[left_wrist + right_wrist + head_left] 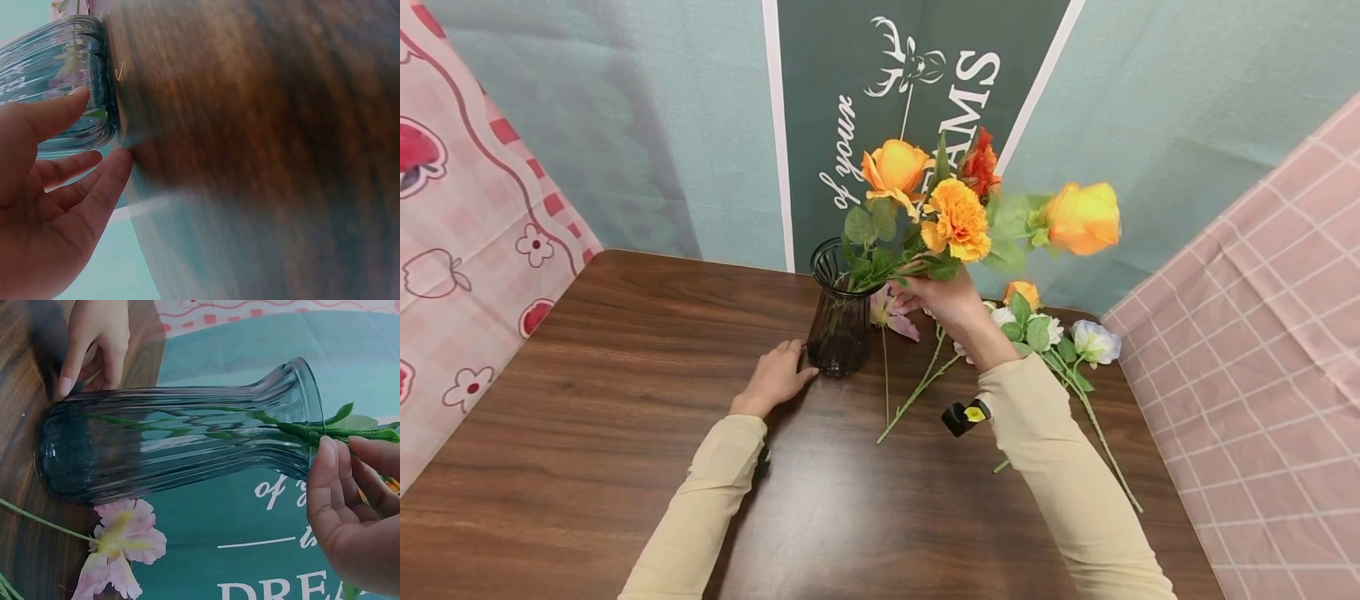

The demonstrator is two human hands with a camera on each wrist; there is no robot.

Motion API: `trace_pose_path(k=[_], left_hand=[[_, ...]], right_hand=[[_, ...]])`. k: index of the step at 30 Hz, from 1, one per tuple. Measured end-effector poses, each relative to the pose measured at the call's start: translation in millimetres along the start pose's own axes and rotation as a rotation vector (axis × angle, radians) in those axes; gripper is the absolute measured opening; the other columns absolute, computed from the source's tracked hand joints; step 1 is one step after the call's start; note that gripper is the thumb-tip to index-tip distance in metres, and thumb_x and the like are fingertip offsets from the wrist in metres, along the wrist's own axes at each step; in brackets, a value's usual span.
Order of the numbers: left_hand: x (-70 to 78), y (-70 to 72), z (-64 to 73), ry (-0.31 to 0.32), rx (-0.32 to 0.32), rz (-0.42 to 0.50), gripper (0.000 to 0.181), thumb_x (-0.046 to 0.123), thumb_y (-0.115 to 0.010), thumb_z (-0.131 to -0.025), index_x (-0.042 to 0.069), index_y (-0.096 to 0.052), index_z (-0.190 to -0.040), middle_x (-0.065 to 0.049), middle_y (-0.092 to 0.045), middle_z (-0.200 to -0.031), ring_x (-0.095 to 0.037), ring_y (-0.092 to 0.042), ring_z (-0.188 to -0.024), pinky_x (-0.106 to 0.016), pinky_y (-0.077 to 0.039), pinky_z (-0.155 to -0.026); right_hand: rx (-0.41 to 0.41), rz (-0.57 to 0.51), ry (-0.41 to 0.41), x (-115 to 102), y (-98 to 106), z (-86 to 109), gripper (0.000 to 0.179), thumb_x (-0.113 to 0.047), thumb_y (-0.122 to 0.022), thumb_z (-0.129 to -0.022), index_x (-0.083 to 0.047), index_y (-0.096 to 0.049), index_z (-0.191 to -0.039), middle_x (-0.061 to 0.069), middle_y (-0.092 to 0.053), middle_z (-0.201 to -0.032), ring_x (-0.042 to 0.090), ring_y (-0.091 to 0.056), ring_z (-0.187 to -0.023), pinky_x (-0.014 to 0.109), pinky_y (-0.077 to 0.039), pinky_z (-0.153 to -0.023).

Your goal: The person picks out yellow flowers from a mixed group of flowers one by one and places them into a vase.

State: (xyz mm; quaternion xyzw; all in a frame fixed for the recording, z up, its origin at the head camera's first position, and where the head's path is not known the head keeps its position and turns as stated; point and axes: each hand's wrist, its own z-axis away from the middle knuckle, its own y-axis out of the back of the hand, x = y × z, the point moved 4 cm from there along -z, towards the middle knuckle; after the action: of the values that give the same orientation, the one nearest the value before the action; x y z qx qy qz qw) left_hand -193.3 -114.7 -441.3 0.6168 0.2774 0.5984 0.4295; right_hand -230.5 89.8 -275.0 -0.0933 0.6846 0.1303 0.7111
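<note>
A dark ribbed glass vase point(838, 333) stands upright on the table, with green stems point(237, 419) inside it. At its mouth my right hand point(943, 300) pinches flower stems between thumb and fingers, close beside the rim in the right wrist view. Above this hand spread an orange rose point(897, 169), an orange carnation point(958, 221), a red flower point(981, 165) and a blurred yellow-orange rose point(1082, 218) reaching right. My left hand point(778, 375) rests low by the vase's base, its thumb and fingers point(103, 187) loosely extended around the glass.
A pink-purple flower point(891, 312) lies right of the vase. Farther right lie white flowers, a small orange bloom point(1022, 293) and a pale blue flower point(1096, 342) with long stems. A printed cloth point(722, 125) hangs behind the table point(587, 375); patterned cloths flank both sides.
</note>
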Motion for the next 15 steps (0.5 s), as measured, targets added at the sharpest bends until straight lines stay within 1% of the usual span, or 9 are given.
trace_pose_path(k=[3, 5, 7, 12, 15], left_hand=[[-0.4, 0.2, 0.0, -0.001, -0.003, -0.005, 0.055, 0.027, -0.059, -0.089, -0.011, -0.043, -0.126, -0.028, -0.049, -0.118, -0.042, -0.051, -0.105, -0.050, -0.042, -0.087], [-0.3, 0.5, 0.2, 0.000, -0.004, -0.005, 0.055, 0.027, -0.059, -0.089, -0.011, -0.043, -0.126, -0.029, -0.049, -0.119, -0.042, -0.051, -0.106, -0.050, -0.042, -0.087], [-0.1, 0.7, 0.3, 0.001, -0.007, -0.004, 0.056, 0.027, -0.059, -0.090, -0.011, -0.043, -0.127, -0.029, -0.048, -0.120, -0.043, -0.050, -0.107, -0.050, -0.041, -0.088], [-0.2, 0.6, 0.8, 0.008, -0.014, 0.000, 0.056, 0.027, -0.059, -0.090, -0.011, -0.042, -0.128, -0.030, -0.047, -0.122, -0.043, -0.049, -0.108, -0.051, -0.041, -0.089], [-0.2, 0.7, 0.9, 0.012, -0.019, 0.004, 0.057, 0.027, -0.059, -0.090, -0.011, -0.041, -0.128, -0.030, -0.046, -0.123, -0.043, -0.049, -0.109, -0.051, -0.041, -0.089]], right_hand=[[-0.022, -0.055, 0.016, -1, 1, 1.9, 0.014, 0.009, -0.047, -0.090, 0.009, -0.054, -0.102, 0.004, -0.063, -0.076, 0.016, -0.062, -0.057, 0.032, -0.054, -0.058], [-0.040, -0.100, 0.035, -2, 3, 3.8, 0.013, 0.011, -0.047, -0.089, 0.007, -0.054, -0.099, 0.005, -0.063, -0.076, 0.017, -0.062, -0.057, 0.031, -0.054, -0.058], [-0.048, -0.123, 0.043, -2, 5, 5.5, 0.013, 0.011, -0.047, -0.088, 0.004, -0.054, -0.097, 0.006, -0.063, -0.076, 0.016, -0.062, -0.058, 0.030, -0.053, -0.058], [-0.048, -0.082, 0.039, -5, 10, 8.9, 0.013, 0.010, -0.047, -0.089, 0.002, -0.054, -0.097, 0.003, -0.061, -0.078, 0.015, -0.062, -0.060, 0.028, -0.053, -0.059], [-0.059, -0.066, 0.028, -7, 13, 10.1, 0.014, 0.010, -0.048, -0.088, -0.002, -0.055, -0.092, 0.003, -0.060, -0.076, 0.013, -0.062, -0.060, 0.026, -0.052, -0.059]])
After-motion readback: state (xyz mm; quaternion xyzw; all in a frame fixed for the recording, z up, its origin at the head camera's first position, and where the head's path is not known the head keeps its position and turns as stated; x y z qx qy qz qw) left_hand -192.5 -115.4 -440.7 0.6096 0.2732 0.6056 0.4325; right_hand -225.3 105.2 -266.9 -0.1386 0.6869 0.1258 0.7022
